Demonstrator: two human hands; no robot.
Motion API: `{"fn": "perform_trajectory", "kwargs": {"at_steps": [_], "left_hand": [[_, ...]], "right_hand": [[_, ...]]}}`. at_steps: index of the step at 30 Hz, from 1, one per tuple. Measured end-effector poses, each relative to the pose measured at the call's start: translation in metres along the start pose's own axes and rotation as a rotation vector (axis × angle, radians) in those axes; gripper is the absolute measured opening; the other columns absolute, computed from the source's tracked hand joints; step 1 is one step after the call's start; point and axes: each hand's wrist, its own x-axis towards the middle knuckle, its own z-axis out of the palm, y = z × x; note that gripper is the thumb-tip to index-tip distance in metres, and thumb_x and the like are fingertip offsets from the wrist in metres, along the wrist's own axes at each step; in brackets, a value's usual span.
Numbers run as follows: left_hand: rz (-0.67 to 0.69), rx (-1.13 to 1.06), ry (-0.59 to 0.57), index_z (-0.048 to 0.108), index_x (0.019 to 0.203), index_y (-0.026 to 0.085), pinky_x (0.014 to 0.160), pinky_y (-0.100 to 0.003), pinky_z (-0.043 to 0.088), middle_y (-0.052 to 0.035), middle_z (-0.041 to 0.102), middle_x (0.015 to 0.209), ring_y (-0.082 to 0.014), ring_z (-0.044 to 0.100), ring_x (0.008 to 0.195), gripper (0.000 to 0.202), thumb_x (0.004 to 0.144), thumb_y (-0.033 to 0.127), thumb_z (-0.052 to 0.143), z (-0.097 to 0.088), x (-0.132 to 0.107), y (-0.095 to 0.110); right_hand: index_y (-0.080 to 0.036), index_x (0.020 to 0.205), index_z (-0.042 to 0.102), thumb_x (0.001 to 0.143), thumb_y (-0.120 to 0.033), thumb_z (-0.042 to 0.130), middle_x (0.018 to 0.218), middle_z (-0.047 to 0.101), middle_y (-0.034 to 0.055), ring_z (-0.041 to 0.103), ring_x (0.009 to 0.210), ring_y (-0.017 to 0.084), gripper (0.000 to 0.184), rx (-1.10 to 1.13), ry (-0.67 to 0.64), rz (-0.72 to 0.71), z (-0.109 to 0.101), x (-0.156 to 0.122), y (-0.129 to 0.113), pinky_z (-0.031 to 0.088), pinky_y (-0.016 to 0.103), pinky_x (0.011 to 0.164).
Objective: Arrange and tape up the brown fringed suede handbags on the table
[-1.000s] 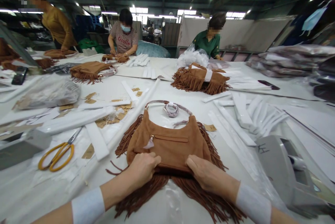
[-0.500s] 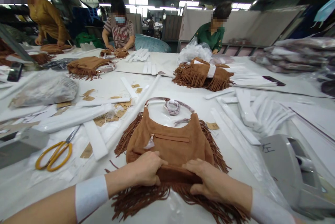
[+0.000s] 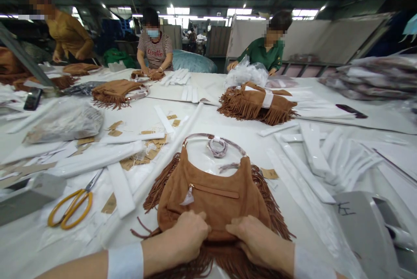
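Observation:
A brown suede bag point(image 3: 211, 192) with long fringe lies flat on the white table point(image 3: 254, 135) right in front of me. Its wrapped handle point(image 3: 216, 144) arches away from me. My left hand point(image 3: 187, 237) grips the bag's bottom edge on the left, fingers curled over the suede. On the right, my right hand point(image 3: 257, 240) holds the same edge with bent fingers. The fringe point(image 3: 224, 264) spreads out beneath both hands. A clear tag hangs from the zip pull point(image 3: 188, 198).
Yellow-handled scissors point(image 3: 70, 207) lie at the left among white foam strips point(image 3: 120, 190) and cardboard tags. A grey tape dispenser point(image 3: 368, 231) stands at the right. Another fringed bag point(image 3: 257, 103) lies further back. Three people work across the table.
Both hands have drawn the bag's bottom edge nearer to me and closed tighter together on it. The view has tilted slightly, so the bag sits lower in the picture.

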Motion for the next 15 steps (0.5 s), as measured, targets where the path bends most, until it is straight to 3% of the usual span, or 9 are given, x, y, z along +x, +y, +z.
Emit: {"fn": "perform_trajectory", "kwargs": {"at_steps": [4,8,12,15], "left_hand": [[0.028,-0.048,0.050,0.058,0.123,0.027,0.075,-0.052,0.056,-0.0133,0.060,0.108,-0.0344,0.063,0.092,0.052,0.072,0.017,0.056,-0.002,-0.006,-0.005],[-0.006,-0.090,0.001,0.049,0.133,0.029,0.081,-0.057,0.053,-0.0163,0.056,0.119,-0.0406,0.058,0.105,0.066,0.070,0.027,0.067,-0.001,-0.004,0.000],[-0.031,-0.055,-0.063,0.057,0.124,0.018,0.080,-0.051,0.055,-0.0205,0.060,0.115,-0.0368,0.060,0.105,0.039,0.085,0.020,0.050,0.006,0.010,0.013],[0.003,-0.058,-0.124,0.061,0.115,0.011,0.076,-0.048,0.056,-0.0214,0.065,0.108,-0.0332,0.065,0.095,0.033,0.088,0.016,0.043,0.005,0.016,0.019]], "right_hand": [[-0.031,0.122,0.059,0.071,-0.011,0.058,0.106,0.061,0.0100,0.062,0.098,0.030,0.055,0.086,-0.048,0.035,-0.009,0.000,-0.004,0.048,0.044,0.087],[-0.032,0.123,0.060,0.066,-0.023,0.071,0.114,0.056,0.0120,0.058,0.106,0.034,0.059,0.208,-0.162,0.107,-0.017,0.003,-0.008,0.044,0.050,0.094],[-0.032,0.126,0.058,0.060,-0.022,0.076,0.134,0.047,0.0169,0.043,0.126,0.046,0.069,0.245,-0.221,0.207,-0.009,0.008,-0.013,0.035,0.062,0.101],[-0.033,0.124,0.058,0.069,-0.008,0.062,0.126,0.054,0.0153,0.049,0.122,0.040,0.061,0.184,-0.153,0.204,0.004,0.005,-0.014,0.039,0.059,0.097]]}}
